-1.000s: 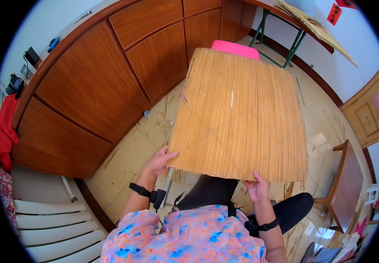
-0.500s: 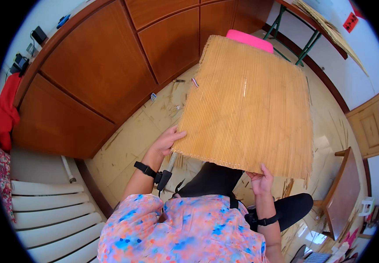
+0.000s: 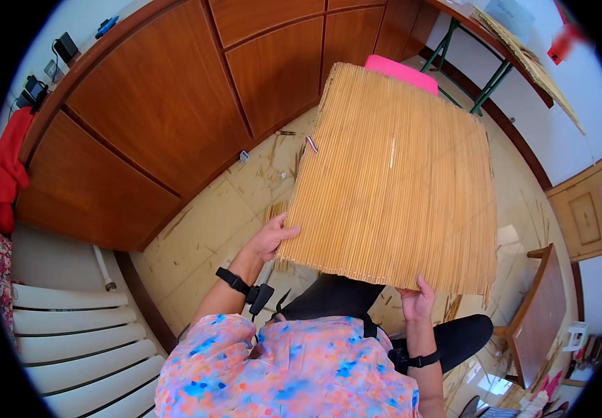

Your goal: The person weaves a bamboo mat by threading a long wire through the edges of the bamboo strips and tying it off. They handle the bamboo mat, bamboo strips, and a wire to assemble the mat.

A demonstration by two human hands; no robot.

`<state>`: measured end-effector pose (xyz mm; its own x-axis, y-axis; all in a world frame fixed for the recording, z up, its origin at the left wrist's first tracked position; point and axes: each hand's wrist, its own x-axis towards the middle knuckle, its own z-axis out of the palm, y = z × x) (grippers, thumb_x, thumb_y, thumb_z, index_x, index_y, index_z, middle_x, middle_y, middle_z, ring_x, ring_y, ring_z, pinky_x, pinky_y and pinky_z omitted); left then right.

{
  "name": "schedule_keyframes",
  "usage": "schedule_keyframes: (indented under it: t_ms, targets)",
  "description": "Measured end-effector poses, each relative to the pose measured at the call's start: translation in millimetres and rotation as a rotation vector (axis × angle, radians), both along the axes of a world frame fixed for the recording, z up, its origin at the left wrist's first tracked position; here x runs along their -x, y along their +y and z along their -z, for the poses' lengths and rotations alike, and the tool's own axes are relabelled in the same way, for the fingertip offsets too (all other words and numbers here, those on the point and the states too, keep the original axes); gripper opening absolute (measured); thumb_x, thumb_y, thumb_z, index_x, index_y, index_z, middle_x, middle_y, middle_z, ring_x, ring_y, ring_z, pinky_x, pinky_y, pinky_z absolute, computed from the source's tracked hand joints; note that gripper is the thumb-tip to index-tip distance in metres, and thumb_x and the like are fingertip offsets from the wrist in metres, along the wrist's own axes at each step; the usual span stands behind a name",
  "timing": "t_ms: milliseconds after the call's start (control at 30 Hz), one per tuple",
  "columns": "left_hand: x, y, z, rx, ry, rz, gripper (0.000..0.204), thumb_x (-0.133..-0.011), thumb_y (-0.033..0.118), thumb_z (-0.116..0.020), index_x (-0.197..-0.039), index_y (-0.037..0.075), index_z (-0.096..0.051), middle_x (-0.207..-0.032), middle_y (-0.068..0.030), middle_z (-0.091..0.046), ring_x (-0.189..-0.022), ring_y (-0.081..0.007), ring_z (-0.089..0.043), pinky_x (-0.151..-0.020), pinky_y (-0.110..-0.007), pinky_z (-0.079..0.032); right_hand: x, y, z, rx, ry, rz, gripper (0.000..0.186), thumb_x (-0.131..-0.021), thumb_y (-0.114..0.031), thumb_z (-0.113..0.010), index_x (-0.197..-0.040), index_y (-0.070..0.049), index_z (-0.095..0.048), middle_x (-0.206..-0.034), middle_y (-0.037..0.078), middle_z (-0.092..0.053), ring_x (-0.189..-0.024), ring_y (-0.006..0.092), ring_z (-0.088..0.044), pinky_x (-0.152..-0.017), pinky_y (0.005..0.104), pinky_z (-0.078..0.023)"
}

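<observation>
A broad mat of thin tan straw or reed stalks, its stalks side by side and stitched along the edges, spreads out in front of me. My left hand grips its near left corner, thumb on top. At the near edge, right of the middle, my right hand pinches the mat with the thumb above and the fingers underneath. A small striped ribbon tag sticks out from the mat's left edge. The far end lies over or against a pink stool or seat, mostly hidden by the mat.
Loose stalks litter the tiled floor. Brown wooden cabinets run along the left and back. A white radiator stands at the lower left, a wooden table or stool on its side at the right. More stalks lie on a green-legged table.
The mat's near edge and both hands have shifted slightly lower in the view, partly because the view itself has tilted. Both hands keep their hold.
</observation>
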<state>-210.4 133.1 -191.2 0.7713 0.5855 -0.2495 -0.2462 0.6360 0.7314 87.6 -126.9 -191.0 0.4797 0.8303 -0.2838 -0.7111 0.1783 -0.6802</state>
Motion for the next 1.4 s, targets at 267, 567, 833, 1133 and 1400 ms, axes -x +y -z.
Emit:
schedule_keyframes:
  t_ms: [267,567,833,1133,1400]
  targets:
    - [-2.4,63.2,-5.4,-0.076,0.160,-0.022,0.049,-0.098,0.035,-0.058,-0.136,0.005,-0.047,-0.120,-0.0054,-0.062,-0.105,-0.0141,-0.060,-0.089,-0.030,-0.049,-21.7,-18.8,12.4,0.056,-0.004,-0.038,0.050,-0.094,-0.022,-0.054,-0.140,-0.004,-0.044,-0.134,0.014,-0.059,-0.114,0.0315,-0.063,-0.090,0.0483,-0.056]
    - [-90.1,199.7,-37.1,-0.141,0.320,-0.145,0.037,-0.101,0.039,-0.050,-0.117,0.007,-0.058,-0.108,-0.0055,-0.064,-0.097,-0.0160,-0.063,-0.082,-0.029,-0.051,-32.8,-26.4,4.5,0.035,0.019,-0.058,0.052,-0.092,-0.020,-0.058,-0.139,-0.004,-0.044,-0.133,0.013,-0.059,-0.114,0.0323,-0.062,-0.086,0.0506,-0.057]
    - [-136.9,227.5,-29.6,-0.214,0.341,-0.090,0.026,-0.100,0.029,-0.055,-0.106,0.006,-0.065,-0.091,-0.0017,-0.066,-0.079,-0.0129,-0.062,-0.068,-0.028,-0.050,-30.5,-29.8,7.5,0.130,-0.013,0.031,0.057,-0.088,-0.021,-0.061,-0.141,-0.008,-0.042,-0.132,0.011,-0.058,-0.110,0.0319,-0.064,-0.079,0.0496,-0.059]
    - [-142.4,231.0,-60.0,-0.258,0.400,-0.075,0.023,-0.100,0.028,-0.056,-0.098,0.008,-0.066,-0.086,0.0017,-0.066,-0.069,-0.0076,-0.059,-0.061,-0.025,-0.049,-36.6,-44.5,14.6,0.174,-0.034,0.054,0.063,-0.086,-0.021,-0.063,-0.143,-0.009,-0.040,-0.135,0.010,-0.056,-0.116,0.0325,-0.060,-0.083,0.0516,-0.057]
    - [-162.5,269.1,-36.5,-0.290,0.358,-0.080,0.025,-0.099,0.027,-0.056,-0.107,0.006,-0.067,-0.094,-0.0018,-0.070,-0.078,-0.0111,-0.064,-0.071,-0.029,-0.053,-32.2,-35.9,-6.0,0.170,-0.004,0.058,0.065,-0.083,-0.015,-0.065,-0.143,-0.009,-0.041,-0.139,0.009,-0.053,-0.124,0.0316,-0.055,-0.098,0.0512,-0.049]
